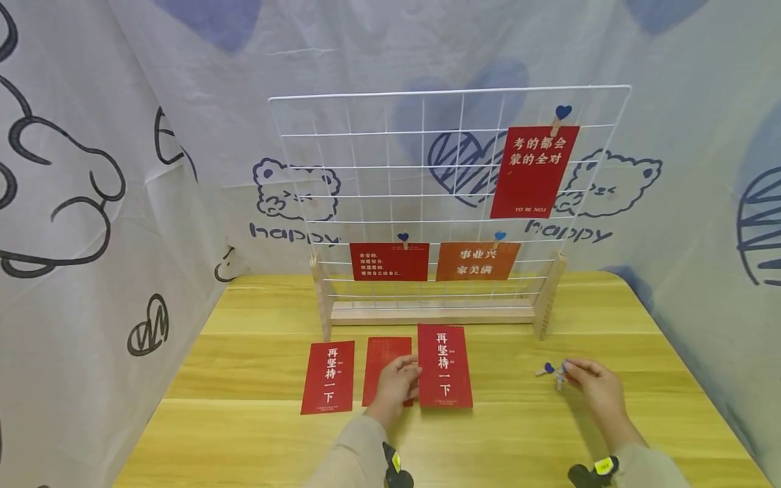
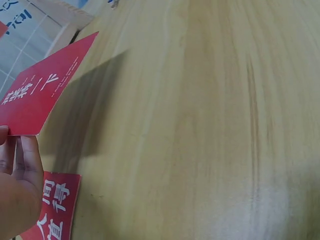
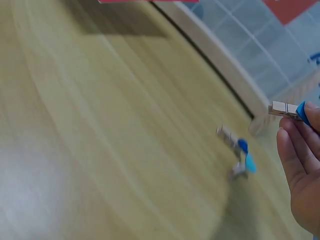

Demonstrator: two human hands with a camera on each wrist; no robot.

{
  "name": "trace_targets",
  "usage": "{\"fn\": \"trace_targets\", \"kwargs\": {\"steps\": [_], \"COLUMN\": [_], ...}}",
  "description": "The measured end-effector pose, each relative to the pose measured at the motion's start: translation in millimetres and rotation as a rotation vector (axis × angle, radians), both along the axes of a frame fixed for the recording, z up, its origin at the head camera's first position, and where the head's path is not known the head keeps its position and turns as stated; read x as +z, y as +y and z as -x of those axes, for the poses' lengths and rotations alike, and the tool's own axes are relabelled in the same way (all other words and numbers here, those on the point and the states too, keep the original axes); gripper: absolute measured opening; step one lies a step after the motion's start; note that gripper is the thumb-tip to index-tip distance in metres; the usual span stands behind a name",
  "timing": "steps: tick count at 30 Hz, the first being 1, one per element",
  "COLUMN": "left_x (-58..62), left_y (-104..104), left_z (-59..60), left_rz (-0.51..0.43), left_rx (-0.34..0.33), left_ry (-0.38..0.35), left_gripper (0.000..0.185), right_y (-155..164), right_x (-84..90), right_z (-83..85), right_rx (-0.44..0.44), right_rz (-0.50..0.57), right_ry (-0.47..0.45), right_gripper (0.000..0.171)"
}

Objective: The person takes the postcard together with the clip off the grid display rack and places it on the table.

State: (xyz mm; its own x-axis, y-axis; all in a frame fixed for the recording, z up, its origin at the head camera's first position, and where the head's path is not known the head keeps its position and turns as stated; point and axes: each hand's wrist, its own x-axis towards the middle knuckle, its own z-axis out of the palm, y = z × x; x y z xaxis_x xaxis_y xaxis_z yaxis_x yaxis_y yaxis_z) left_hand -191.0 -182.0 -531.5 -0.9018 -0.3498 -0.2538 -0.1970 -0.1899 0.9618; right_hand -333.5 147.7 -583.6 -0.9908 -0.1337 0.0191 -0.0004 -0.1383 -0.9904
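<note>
The right hand (image 3: 300,170), at 3 o'clock, is pinching a small wooden clip (image 3: 287,109) with a blue top; two more clips (image 3: 239,157) are lying on the counter (image 3: 110,145) beside it.

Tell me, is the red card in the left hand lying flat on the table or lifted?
Lifted. The left hand pinches the red card by its edge, and in the left wrist view it is tilted above the table, casting a shadow.

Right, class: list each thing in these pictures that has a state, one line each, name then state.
Left hand: pinching the lifted card.
Lifted card: raised off the table.
Right hand: holding a clip.
Clip: gripped, off the table.
Loose clips: lying on the table.
Hung cards: clipped to the wire grid.
Flat cards: lying on the table.
</note>
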Motion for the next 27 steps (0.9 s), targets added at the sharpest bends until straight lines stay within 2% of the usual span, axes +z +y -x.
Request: {"fn": "trace_targets", "kwargs": {"steps": [3,8,11,15,19,27], "left_x": [-2.3,-4.6,-5.2,-6.0,-7.0,-9.1], "left_y": [0.6,2.5,4.6,7.6,9.2,8.1], "left_z": [0.4,1.9,2.8,5.3,7.1,10.8], "left_rz": [0.001,0.022,0.035,0.031,0.05,0.092], "left_rx": [0.002,-0.008,-0.013,-0.011,-0.002,-0.002], "left_ry": [-0.001,0.002,-0.011,-0.024,-0.04,-0.087], "left_gripper": [0.033,0.034,0.033,0.032,0.032,0.031], "right_y": [2.7,0.6,0.2,2.4,5.0,7.0], "right_x": [12.3,38.7,45.4,44.0,39.9,30.3], "right_z": [-11.5,-31.8,-38.8,-42.1,-42.4,-36.7], "right_rx": [-0.005,-0.052,-0.052,-0.059,-0.077,-0.085], "right_rz": [-0.036,-0.195,-0.171,-0.152,-0.224,-0.301], "right_ry": [-0.026,-0.1,-0.186,-0.233,-0.206,-0.168], "right_gripper": [0.01,0.017,0.006,0.009,0.01,0.013]}}
